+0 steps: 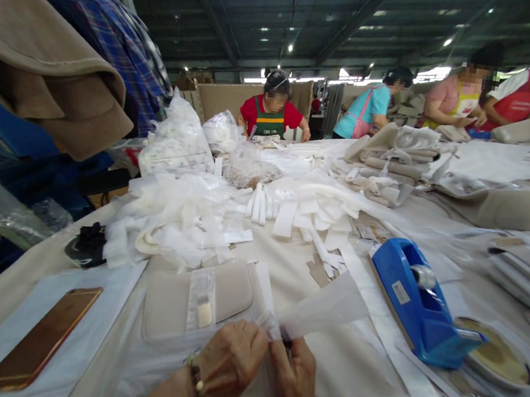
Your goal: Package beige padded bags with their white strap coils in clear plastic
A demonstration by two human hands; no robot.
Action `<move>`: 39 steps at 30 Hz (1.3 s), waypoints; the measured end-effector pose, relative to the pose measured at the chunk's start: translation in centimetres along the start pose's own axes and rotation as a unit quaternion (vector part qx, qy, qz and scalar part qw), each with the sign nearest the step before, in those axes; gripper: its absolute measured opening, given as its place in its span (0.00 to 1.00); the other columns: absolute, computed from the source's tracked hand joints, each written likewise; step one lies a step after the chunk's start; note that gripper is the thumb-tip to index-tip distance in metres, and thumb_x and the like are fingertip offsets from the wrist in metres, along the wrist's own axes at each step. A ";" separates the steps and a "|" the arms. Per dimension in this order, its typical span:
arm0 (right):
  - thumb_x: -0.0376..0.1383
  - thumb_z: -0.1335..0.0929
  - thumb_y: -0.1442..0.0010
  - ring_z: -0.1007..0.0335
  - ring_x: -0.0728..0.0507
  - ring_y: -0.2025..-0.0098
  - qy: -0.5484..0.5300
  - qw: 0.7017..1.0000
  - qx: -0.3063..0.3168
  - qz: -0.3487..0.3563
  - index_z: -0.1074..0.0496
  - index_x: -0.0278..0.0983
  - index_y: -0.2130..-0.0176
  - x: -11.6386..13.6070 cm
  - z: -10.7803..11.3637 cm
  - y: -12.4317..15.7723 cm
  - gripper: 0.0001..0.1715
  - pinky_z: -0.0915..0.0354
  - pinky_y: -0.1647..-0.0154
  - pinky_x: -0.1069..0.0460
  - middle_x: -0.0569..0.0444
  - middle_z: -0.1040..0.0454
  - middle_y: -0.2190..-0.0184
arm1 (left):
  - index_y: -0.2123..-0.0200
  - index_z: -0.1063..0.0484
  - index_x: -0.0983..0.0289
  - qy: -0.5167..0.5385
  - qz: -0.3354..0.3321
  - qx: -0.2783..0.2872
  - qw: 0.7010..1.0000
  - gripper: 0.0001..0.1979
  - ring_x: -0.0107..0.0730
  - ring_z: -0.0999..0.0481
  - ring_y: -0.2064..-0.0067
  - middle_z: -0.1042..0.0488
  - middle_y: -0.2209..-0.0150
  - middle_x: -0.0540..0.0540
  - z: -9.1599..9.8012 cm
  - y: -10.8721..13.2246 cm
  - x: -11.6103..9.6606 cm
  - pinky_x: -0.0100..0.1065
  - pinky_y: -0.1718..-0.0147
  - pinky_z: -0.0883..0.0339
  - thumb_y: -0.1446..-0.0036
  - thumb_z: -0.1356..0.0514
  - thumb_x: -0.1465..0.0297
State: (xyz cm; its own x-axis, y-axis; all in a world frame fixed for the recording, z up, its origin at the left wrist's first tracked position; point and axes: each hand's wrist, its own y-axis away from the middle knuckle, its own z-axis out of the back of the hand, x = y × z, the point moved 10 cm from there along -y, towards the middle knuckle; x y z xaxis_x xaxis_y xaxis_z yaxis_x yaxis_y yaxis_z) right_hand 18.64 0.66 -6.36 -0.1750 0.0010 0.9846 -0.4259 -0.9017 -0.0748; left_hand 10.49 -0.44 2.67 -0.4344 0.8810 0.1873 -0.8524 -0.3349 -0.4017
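Observation:
My left hand (232,358), with a beaded bracelet at the wrist, is closed at the edge of a thin translucent white sheet (329,305). Thumb and fingers of my right hand (295,377) pinch the same sheet right beside it, and the sheet's free end sticks out to the upper right. Under and left of my hands lies a flat beige bag (164,303) with a rounded flap. A white wrap strip (195,294) crosses the flap over a small pale clasp. Clear film appears to lie around the bag's lower part. My hands hide its right lower side.
A blue tape dispenser (395,276) and a round tin (502,353) stand to the right. At left, a phone (40,341) rests on pale paper. White wrapping pieces (185,207) and beige bags (505,203) cover the table further off. Several co-workers stand beyond.

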 end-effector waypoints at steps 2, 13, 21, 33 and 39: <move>0.53 0.39 0.45 0.33 0.43 0.70 0.000 1.000 -0.013 -0.024 0.30 0.35 0.67 -0.2 0.1 0.0 0.24 0.36 0.68 0.51 0.52 0.28 0.75 | 0.72 0.41 0.63 0.011 0.002 -0.006 1.000 0.11 0.35 0.32 0.78 0.34 0.78 0.52 0.0 0.1 0.1 0.33 0.82 0.37 0.45 0.57 0.81; 0.52 0.42 0.41 0.32 0.45 0.69 -0.033 0.998 -0.007 -0.052 0.30 0.38 0.71 -0.4 -0.2 0.2 0.24 0.36 0.65 0.54 0.53 0.27 0.73 | 0.68 0.40 0.63 0.164 0.037 0.068 0.983 0.07 0.34 0.31 0.73 0.32 0.73 0.53 -1.7 0.6 1.8 0.32 0.76 0.36 0.42 0.54 0.79; 0.48 0.41 0.40 0.29 0.45 0.66 -0.034 0.999 -0.016 -0.031 0.28 0.37 0.65 0.1 0.4 -0.1 0.21 0.36 0.65 0.55 0.53 0.24 0.70 | 0.54 0.36 0.64 0.280 0.009 0.190 0.941 0.15 0.28 0.29 0.65 0.31 0.63 0.54 -1.6 -0.2 2.7 0.26 0.67 0.33 0.42 0.54 0.80; 0.42 0.39 0.42 0.29 0.44 0.70 -0.034 0.998 -0.049 -0.017 0.27 0.36 0.69 0.0 1.0 -0.2 0.16 0.35 0.68 0.54 0.53 0.24 0.74 | 0.46 0.40 0.71 0.124 -0.159 0.056 0.978 0.20 0.34 0.31 0.54 0.27 0.51 0.61 -0.3 0.0 1.2 0.34 0.57 0.33 0.35 0.62 0.75; 0.43 0.37 0.46 0.35 0.46 0.73 -0.076 0.996 -0.015 -0.041 0.30 0.36 0.73 0.0 1.2 -0.7 0.14 0.39 0.71 0.54 0.56 0.31 0.79 | 0.44 0.41 0.69 0.148 -0.158 0.072 0.974 0.21 0.35 0.32 0.53 0.29 0.49 0.60 -0.9 -0.1 1.2 0.35 0.57 0.35 0.36 0.63 0.75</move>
State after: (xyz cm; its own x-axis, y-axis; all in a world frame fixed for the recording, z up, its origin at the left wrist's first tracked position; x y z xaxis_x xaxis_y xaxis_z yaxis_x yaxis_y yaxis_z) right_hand 20.02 0.75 -6.12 -0.0031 0.0066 1.0000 -0.4603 -0.8877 0.0044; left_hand 10.31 0.97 2.16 -0.0579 0.9983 0.0056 -0.9710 -0.0550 -0.2328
